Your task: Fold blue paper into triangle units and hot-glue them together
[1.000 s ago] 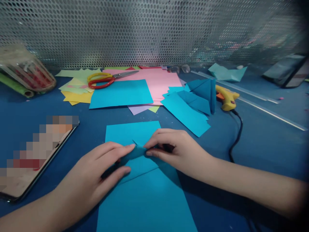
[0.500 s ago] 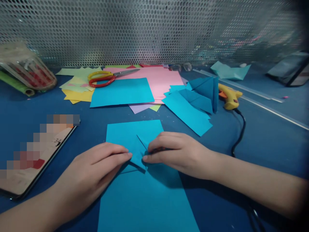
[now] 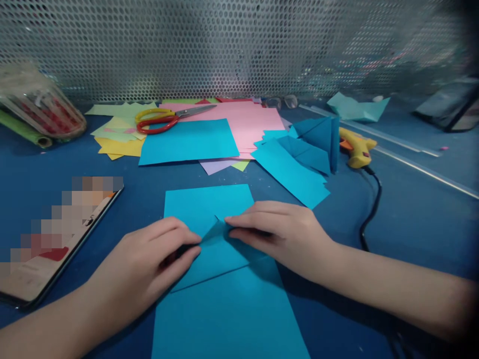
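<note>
While left fingers [image 3: 190, 236] and right fingers [image 3: 241, 220] pinch it, blue paper [image 3: 222, 257] looks bent, partly shaded.

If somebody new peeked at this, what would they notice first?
Probably the big bright blue sheet in the middle, where the left hand and right hand have their fingertips on another blue piece. Next, maybe, the red-and-yellow scissors lying on papers farther back. The yellow glue gun off to the right might pop out too.

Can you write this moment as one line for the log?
left hand: pinching blue paper | right hand: pinching same paper | nearby: phone, scissors, glue gun
</note>
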### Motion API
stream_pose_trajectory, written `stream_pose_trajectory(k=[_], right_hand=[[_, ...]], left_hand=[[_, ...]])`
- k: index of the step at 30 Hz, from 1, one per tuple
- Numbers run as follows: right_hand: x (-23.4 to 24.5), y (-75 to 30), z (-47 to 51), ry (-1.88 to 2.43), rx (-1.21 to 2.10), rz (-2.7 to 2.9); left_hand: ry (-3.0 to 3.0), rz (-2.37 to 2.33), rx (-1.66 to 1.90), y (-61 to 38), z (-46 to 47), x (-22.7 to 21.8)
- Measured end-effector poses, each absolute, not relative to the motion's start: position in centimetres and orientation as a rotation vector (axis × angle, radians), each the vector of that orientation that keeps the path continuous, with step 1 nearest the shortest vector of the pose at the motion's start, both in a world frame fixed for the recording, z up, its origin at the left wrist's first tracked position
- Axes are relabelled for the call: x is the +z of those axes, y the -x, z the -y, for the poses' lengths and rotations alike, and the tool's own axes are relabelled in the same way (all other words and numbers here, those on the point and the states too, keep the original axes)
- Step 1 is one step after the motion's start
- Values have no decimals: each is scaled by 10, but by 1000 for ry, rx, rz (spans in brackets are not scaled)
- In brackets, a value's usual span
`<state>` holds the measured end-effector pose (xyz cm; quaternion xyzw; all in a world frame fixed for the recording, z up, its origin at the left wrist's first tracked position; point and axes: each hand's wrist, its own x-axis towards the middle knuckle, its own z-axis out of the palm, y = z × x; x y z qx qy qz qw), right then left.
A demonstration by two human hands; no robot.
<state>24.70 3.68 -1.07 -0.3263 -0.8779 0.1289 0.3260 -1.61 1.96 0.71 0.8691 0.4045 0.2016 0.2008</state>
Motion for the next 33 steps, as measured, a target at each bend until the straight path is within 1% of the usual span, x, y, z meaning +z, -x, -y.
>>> stream_pose_trajectory(k=[3, 9, 12, 14, 17, 20, 23, 26, 30, 33], right_hand=[[-10, -245, -36, 937, 410, 2259], [-8, -247, -45, 808, 681, 2292], [-6, -251, -51, 656, 705, 2348], [-5, -255, -54, 527, 623, 2423], [-3, -258, -56, 393, 448, 2551], [1, -258, -53, 338, 289, 2625], [5, -258, -51, 260, 107, 2644], [7, -257, -51, 168, -50, 2652], [6, -256, -51, 126, -140, 2585], [4, -255, -50, 151, -169, 2577]], left_hand=[[-2373, -1174, 551, 13, -21, 7], [-2490, -1145, 526, 15, -19, 1], [-2686, -1044, 570, 17, -17, -2], [-2773, -980, 589, 18, -15, -4], [-2819, -889, 518, 23, -14, -4], [-2825, -850, 418, 32, -14, -2], [-2771, -832, 412, 38, -13, -1], [-2659, -946, 450, 36, -6, -2], [-2620, -1174, 533, 25, 9, -8], [-2738, -1143, 501, 21, 19, -11]])
